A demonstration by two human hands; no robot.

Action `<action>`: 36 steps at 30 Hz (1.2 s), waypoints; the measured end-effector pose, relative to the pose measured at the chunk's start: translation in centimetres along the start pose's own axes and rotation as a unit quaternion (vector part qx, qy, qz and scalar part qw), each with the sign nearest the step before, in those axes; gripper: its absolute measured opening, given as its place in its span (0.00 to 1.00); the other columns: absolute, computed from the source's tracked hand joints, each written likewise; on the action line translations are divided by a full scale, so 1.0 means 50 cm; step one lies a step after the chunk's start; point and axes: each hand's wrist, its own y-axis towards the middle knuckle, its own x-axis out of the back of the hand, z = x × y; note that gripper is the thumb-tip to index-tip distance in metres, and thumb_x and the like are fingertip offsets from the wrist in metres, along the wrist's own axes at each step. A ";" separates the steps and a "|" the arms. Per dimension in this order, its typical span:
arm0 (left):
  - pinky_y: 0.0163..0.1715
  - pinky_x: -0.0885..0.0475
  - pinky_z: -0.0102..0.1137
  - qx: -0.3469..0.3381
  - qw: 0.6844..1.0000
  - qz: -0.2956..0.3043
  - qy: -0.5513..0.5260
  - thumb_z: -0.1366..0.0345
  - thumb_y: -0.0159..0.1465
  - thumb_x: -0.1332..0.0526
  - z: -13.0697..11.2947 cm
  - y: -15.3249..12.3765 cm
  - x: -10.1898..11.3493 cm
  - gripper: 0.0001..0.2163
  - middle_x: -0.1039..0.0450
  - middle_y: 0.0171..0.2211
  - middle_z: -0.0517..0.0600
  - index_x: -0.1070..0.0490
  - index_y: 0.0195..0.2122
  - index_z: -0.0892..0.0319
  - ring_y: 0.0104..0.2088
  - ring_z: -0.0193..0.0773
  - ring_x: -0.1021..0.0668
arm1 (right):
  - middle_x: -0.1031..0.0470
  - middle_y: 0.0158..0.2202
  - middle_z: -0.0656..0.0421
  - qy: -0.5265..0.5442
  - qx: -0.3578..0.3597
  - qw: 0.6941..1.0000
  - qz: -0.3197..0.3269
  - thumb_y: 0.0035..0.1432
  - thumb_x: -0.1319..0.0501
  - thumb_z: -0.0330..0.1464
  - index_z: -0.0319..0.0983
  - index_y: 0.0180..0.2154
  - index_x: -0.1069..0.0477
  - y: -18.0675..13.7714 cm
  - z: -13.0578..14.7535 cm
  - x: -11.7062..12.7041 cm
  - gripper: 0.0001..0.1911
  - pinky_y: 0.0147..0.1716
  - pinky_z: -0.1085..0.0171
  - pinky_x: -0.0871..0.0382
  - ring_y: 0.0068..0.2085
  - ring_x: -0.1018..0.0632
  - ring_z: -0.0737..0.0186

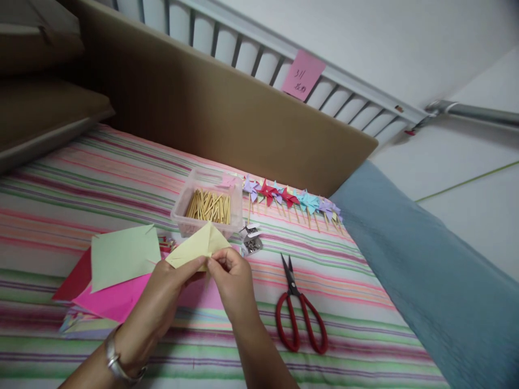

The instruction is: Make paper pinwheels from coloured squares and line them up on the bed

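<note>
A pale yellow sheet of paper (pixel 201 241) with crease lines is held up above the striped cloth. My left hand (pixel 168 289), with a silver bracelet at the wrist, grips its lower left edge, thumb on top. At the lower right edge, my right hand (pixel 233 278) pinches the paper near its middle with thumb and forefinger. Just behind stands a clear plastic box (pixel 178 213) of short wooden sticks (pixel 208 207). Left of my hands lies a pile of coloured paper, a pale green sheet (pixel 125 256) on top and a bright pink sheet (pixel 111 297) below.
Red-handled scissors (pixel 294 302) lie slightly parted to the right. Small metal pins in an open container (pixel 252 246) sit beside the box. Several finished paper pinwheels (pixel 290 197) line the back. A cardboard panel (pixel 227 108) stands upright behind, with brown boxes (pixel 44 119) at left.
</note>
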 end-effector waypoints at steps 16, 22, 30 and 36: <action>0.32 0.30 0.32 0.083 0.986 0.059 0.130 0.68 0.52 0.37 -0.034 0.003 0.019 0.19 0.20 0.33 0.53 0.27 0.47 0.63 0.33 0.43 0.22 | 0.23 0.39 0.56 -0.028 -0.031 0.994 0.098 0.43 0.33 0.30 0.40 0.54 0.36 0.020 0.029 0.078 0.33 0.42 0.59 0.31 0.42 0.23 0.55; 0.30 0.29 0.32 0.107 0.984 0.074 0.125 0.71 0.51 0.37 -0.022 -0.002 0.013 0.20 0.20 0.31 0.52 0.26 0.47 0.62 0.30 0.43 0.22 | 0.23 0.36 0.61 0.039 -0.073 0.983 0.163 0.43 0.35 0.26 0.42 0.54 0.36 0.016 0.010 0.069 0.33 0.29 0.67 0.32 0.32 0.23 0.61; 0.32 0.29 0.29 0.116 0.987 0.072 0.088 0.66 0.53 0.33 -0.006 0.003 0.017 0.12 0.20 0.30 0.52 0.23 0.39 0.61 0.31 0.40 0.21 | 0.23 0.36 0.60 0.046 -0.066 0.989 0.126 0.42 0.36 0.26 0.40 0.46 0.30 0.021 0.015 0.066 0.25 0.29 0.66 0.30 0.33 0.24 0.60; 0.34 0.29 0.33 0.086 0.994 0.036 0.052 0.65 0.50 0.31 0.010 0.008 0.015 0.09 0.20 0.27 0.51 0.23 0.32 0.62 0.29 0.41 0.21 | 0.22 0.35 0.60 0.100 -0.054 0.991 0.073 0.43 0.37 0.26 0.40 0.44 0.30 0.012 0.016 0.043 0.22 0.32 0.64 0.29 0.35 0.23 0.58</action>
